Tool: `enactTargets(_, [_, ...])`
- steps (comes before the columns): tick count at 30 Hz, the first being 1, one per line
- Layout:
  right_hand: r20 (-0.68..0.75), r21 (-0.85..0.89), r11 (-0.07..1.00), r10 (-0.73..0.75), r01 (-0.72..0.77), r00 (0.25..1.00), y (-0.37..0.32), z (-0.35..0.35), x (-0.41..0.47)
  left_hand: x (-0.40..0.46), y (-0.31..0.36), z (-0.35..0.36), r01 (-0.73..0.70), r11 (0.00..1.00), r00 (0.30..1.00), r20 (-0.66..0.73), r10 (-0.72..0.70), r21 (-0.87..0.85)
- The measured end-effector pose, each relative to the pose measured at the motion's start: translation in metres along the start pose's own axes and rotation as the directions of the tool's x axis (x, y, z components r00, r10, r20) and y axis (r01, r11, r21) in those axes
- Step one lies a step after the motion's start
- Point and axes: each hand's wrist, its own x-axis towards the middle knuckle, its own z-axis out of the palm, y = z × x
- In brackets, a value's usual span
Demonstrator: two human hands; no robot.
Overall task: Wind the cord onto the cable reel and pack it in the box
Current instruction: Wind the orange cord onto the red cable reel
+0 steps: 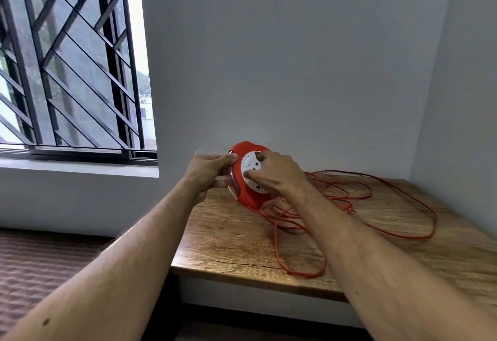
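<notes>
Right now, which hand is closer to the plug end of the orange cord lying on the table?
Right. The right hand rests on the reel's white face, on the side toward the plug; the left hand grips the reel's far edge, farther away.

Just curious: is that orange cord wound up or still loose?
Mostly loose: the cord sprawls in loops across the table beside the reel.

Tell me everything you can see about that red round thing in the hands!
The cable reel is a round red case, plastic by its look, with a white disc on its face. It is held up on edge above the wooden table, tilted. The left hand grips its left rim; the right hand curls over the white disc. The orange cord trails from its underside and lies mostly loose on the table.
</notes>
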Motion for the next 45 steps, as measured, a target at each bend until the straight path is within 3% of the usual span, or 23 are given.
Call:
enactTargets(2, [-0.077,-0.064,0.997,0.043,-0.048,0.996,-0.004,0.005,-0.002,-0.001,-0.001,0.003,0.002,1.000,1.000,-0.004,-0.002,-0.009])
enactTargets(4, [-0.128,0.016,0.988,0.152,-0.151,0.980,-0.009,0.011,-0.005,0.000,-0.001,0.003,0.013,1.000,0.999,-0.033,-0.013,-0.008])
enactTargets(6, [-0.047,0.133,0.961,0.249,-0.241,0.967,-0.013,0.013,-0.006,0.001,-0.002,0.002,0.042,0.999,0.996,-0.083,-0.039,0.031])
enactTargets(8, [0.013,0.083,0.983,0.165,-0.166,0.986,-0.015,0.010,-0.005,0.001,-0.003,-0.002,0.081,0.995,0.988,-0.135,-0.072,0.059])
enactTargets(11, [0.005,-0.082,0.992,-0.093,0.093,0.996,-0.011,-0.005,-0.006,0.000,-0.001,-0.008,0.094,0.994,0.983,-0.164,-0.085,0.050])
enactTargets(15, [0.248,-0.134,0.937,-0.283,0.322,0.926,-0.001,-0.011,-0.004,0.003,0.000,-0.019,0.079,0.993,0.984,-0.163,-0.065,0.085])
enactTargets(18, [0.322,-0.270,0.852,-0.359,0.448,0.876,0.000,-0.012,-0.001,0.004,-0.001,-0.021,0.072,0.991,0.987,-0.152,-0.054,0.113])
enactTargets(24, [0.300,-0.259,0.790,-0.481,0.556,0.824,-0.002,-0.010,-0.004,0.005,0.000,-0.020,0.020,0.992,0.991,-0.133,-0.003,0.128])
enactTargets(31, [0.096,-0.509,0.669,-0.581,0.541,0.808,-0.003,-0.002,-0.009,0.007,0.012,-0.009,-0.039,0.977,0.990,-0.123,0.066,0.208])
enactTargets(34, [0.045,-0.421,0.768,-0.514,0.483,0.856,-0.007,0.001,-0.014,0.009,0.018,-0.008,-0.053,0.970,0.994,-0.080,0.074,0.237])
enactTargets(36, [0.005,-0.291,0.890,-0.367,0.352,0.930,-0.010,0.001,-0.010,0.010,0.019,-0.007,-0.055,0.972,0.992,-0.098,0.079,0.230])
enactTargets(38, [0.018,-0.054,0.995,-0.084,0.085,0.996,-0.018,0.000,-0.004,0.011,0.018,-0.004,-0.044,0.968,0.989,-0.124,0.076,0.246])
enactTargets(40, [0.126,0.166,0.965,0.181,-0.200,0.975,-0.027,-0.004,0.000,0.011,0.017,0.003,-0.024,0.967,0.987,-0.147,0.064,0.254])
enactTargets(41, [0.173,0.221,0.937,0.236,-0.271,0.956,-0.029,-0.008,0.000,0.011,0.017,0.007,-0.016,0.968,0.986,-0.156,0.057,0.252])
enactTargets(43, [0.209,0.237,0.937,0.207,-0.255,0.956,-0.026,-0.015,0.001,0.011,0.019,0.008,-0.002,0.974,0.984,-0.171,0.041,0.226])
enactTargets(45, [0.158,0.109,0.994,0.004,-0.021,0.988,-0.018,-0.021,0.001,0.012,0.023,0.001,0.010,0.986,0.983,-0.185,0.021,0.166])
